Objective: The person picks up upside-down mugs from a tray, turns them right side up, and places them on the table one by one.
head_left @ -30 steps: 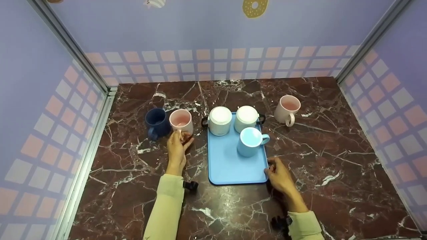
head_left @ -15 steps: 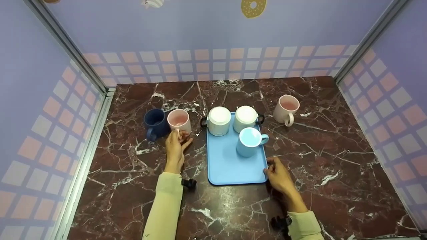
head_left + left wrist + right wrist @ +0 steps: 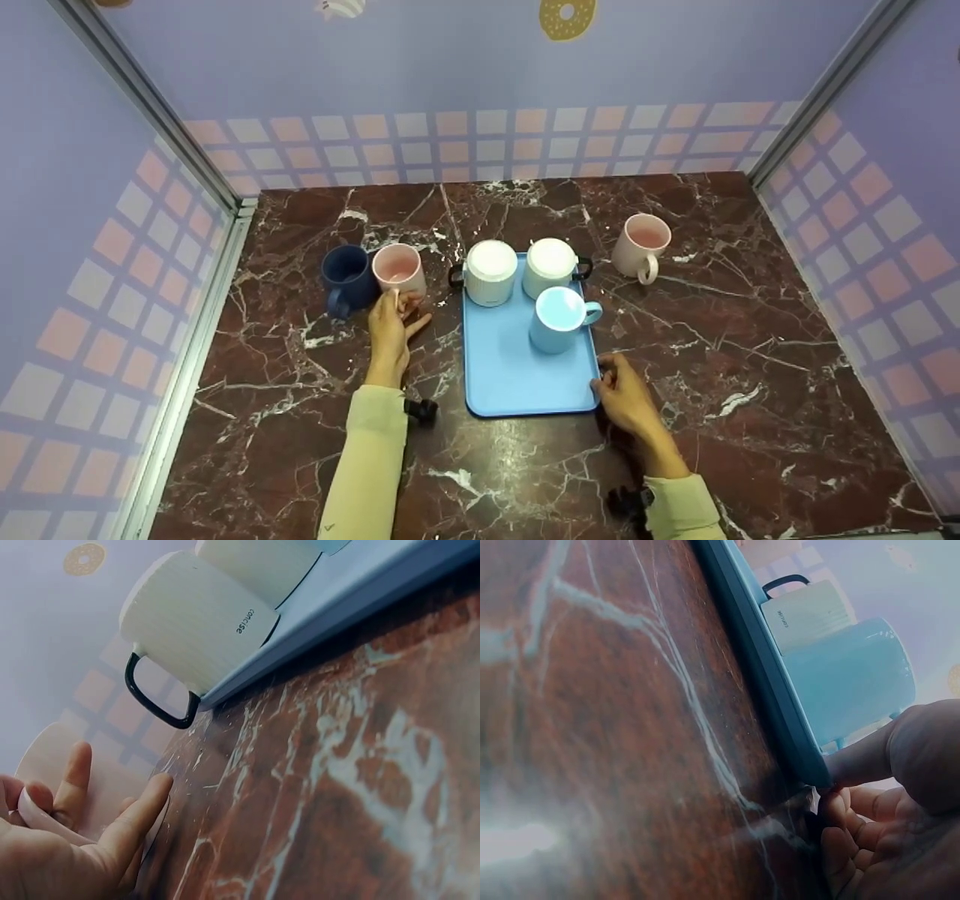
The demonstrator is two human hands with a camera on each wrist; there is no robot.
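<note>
My left hand (image 3: 388, 330) holds the handle of a pink mug (image 3: 399, 270) standing upright, its fingers curled at the handle (image 3: 45, 817) and one finger pointing out to the side. Close at the pink mug's left is a navy mug (image 3: 351, 277). My right hand (image 3: 627, 394) pinches the right edge of a light blue tray (image 3: 499, 382) near its front corner, thumb at the rim in the right wrist view. On the tray a light blue mug (image 3: 556, 330) stands at the right, with two white mugs at the back, one left (image 3: 490, 277) and one right (image 3: 550, 270).
Another pink mug (image 3: 641, 247) stands back right, beyond the tray, its handle facing me. The dark red marble tabletop (image 3: 750, 337) ends at purple, check-patterned walls (image 3: 480, 67) at the back and on both sides. The white mugs' black handles (image 3: 161, 709) stick out past the tray's sides.
The pink mug and my left hand have shifted slightly left, closer to the navy mug. The right hand keeps its place at the tray, and the head view has turned a little.
</note>
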